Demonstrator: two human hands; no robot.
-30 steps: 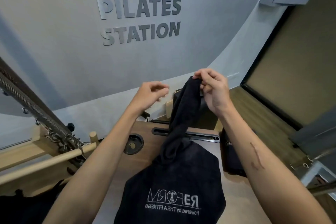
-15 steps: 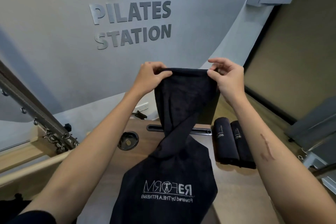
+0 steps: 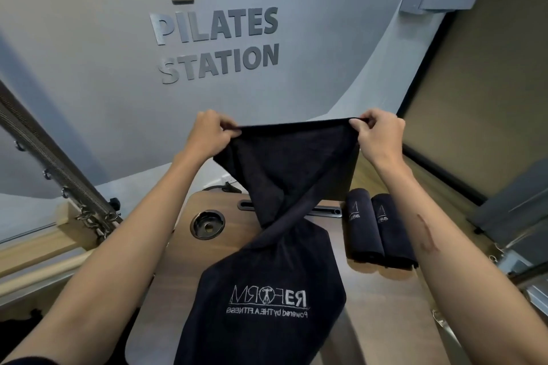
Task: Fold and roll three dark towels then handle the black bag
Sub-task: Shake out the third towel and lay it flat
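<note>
Nearest the camera, the lower end of a dark towel (image 3: 267,299) is seen draped on the wooden desk (image 3: 385,305), its pale logo reading mirrored. The cloth narrows to a twist about halfway up, above the desk, then fans out again to a taut top edge.

That top edge is held up in the air, stretched level between the two hands. The left hand (image 3: 212,133) pinches the left corner, fingers curled over the hem; the right hand (image 3: 378,135) pinches the right corner between thumb and fingertips. Both hands are at about the same height and reach, so neither is clearly nearer to the cloth.

The towel's long axis runs down and toward the body, from the hands to the desk edge. The twist is judged to be what the next move turns on: the cloth must be untwisted, or one corner passed round, before it can be laid flat for folding.

Further back on the desk, right of the hanging cloth, two rolled towels (image 3: 379,231) lie side by side, touching. This suggests that the held piece is the third.

A round recess (image 3: 207,224) is set into the desk at left. Beyond, wall lettering (image 3: 216,44) is noted. No black bag can be made out with certainty.
</note>
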